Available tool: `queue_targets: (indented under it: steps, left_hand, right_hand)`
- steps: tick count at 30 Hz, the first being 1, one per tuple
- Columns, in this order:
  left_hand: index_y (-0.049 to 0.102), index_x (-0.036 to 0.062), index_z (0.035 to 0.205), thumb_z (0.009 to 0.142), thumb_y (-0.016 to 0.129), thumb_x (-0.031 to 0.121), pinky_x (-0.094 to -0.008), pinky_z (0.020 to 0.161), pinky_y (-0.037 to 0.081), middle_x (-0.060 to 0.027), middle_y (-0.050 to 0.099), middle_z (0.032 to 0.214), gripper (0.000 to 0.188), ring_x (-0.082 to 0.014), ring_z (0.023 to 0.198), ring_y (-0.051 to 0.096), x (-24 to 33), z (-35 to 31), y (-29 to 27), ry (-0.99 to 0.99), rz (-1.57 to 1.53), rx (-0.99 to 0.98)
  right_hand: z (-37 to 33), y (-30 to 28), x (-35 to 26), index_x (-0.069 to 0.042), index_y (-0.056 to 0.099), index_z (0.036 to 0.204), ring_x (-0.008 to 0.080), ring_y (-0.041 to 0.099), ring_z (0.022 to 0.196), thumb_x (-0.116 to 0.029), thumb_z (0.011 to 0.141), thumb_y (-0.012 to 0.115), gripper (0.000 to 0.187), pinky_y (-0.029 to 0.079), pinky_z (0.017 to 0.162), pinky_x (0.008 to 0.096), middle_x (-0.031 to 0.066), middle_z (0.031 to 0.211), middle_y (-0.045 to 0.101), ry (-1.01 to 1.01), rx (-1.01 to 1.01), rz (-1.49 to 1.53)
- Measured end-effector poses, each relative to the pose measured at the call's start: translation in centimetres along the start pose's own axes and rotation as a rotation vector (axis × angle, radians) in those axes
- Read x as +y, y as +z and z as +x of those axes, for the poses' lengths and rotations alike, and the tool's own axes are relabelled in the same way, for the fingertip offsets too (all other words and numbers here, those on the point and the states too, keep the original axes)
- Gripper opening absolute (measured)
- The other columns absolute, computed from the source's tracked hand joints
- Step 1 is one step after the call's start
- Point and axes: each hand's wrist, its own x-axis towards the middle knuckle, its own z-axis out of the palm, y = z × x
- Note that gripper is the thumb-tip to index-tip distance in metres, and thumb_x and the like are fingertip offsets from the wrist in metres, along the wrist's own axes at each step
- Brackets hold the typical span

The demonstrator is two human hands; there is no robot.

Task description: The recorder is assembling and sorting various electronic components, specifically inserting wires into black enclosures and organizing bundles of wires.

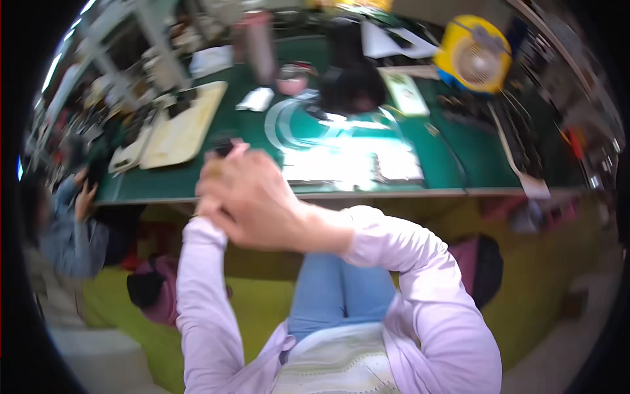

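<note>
My right hand (259, 197) reaches across my body and lies over my left hand (206, 209), in front of the bench's near edge. Motion blurs both hands. Most of the left one is hidden beneath the right, and how the fingers are bent does not show clearly. A small dark thing (225, 146) with pink beside it shows just past the fingers; I cannot tell what it is or whether a hand holds it. Right of the hands, a brightly lit, glaring patch (351, 157) covers the green bench mat (246, 131).
A black lamp-like object (351, 85) stands behind the glare. Nearby are a cream board (187, 128), a tall tumbler (258, 46), a pale green phone-like slab (405, 94) and a yellow fan (476, 56). Dark tools (518, 128) lie at right. Another person (72, 223) sits at far left.
</note>
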Motion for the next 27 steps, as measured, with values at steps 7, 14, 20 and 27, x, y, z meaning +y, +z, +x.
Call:
queue_targets:
  steps: [7, 14, 20, 27]
  left_hand:
    - [0.04, 0.0091, 0.076, 0.079, 0.051, 0.003, -0.0249, 0.053, 0.033, 0.0011, 0.037, 0.061, 0.012, -0.0093, 0.051, 0.035, 2.5, -6.7, 0.7, -0.24, -0.026, 0.159]
    - [0.041, 0.0071, 0.075, 0.073, 0.049, -0.006, -0.0294, 0.053, 0.039, -0.0034, 0.042, 0.056, 0.015, -0.0122, 0.049, 0.041, 4.4, -15.1, 7.2, -0.447, -0.153, 0.2]
    - [0.046, 0.0039, 0.069, 0.07, 0.051, -0.005, -0.0259, 0.051, 0.041, -0.0067, 0.051, 0.059, 0.01, -0.0135, 0.054, 0.049, 2.2, -17.2, 13.2, -0.669, -0.061, 0.156]
    - [0.052, 0.0003, 0.086, 0.076, 0.053, 0.0, -0.0234, 0.052, 0.04, -0.0032, 0.048, 0.059, 0.01, -0.0097, 0.054, 0.046, 3.7, -17.5, 16.6, -0.763, -0.083, 0.141]
  right_hand:
    - [-14.4, -19.7, 10.1, -0.008, 0.058, 0.077, 0.0252, 0.054, 0.075, -0.005, 0.068, 0.056, 0.01, 0.045, 0.067, 0.0307, 0.0081, 0.083, 0.057, 0.535, 0.093, -0.543]
    - [-15.4, -20.9, 21.7, -0.014, 0.064, 0.073, 0.0218, 0.052, 0.085, -0.029, 0.065, 0.065, 0.017, 0.044, 0.069, 0.0357, 0.0041, 0.087, 0.057, 0.653, -0.239, -0.975]
    - [-16.4, -22.8, 23.8, -0.008, 0.053, 0.064, 0.0256, 0.053, 0.078, -0.02, 0.06, 0.063, 0.015, 0.046, 0.062, 0.0387, 0.0071, 0.076, 0.054, 0.635, -0.24, -1.027]
    - [-13.0, -17.3, -0.1, 0.0, 0.058, 0.062, 0.0171, 0.051, 0.075, -0.004, 0.063, 0.059, 0.005, 0.042, 0.069, 0.028, 0.0103, 0.084, 0.053, 0.539, -0.323, 0.38]
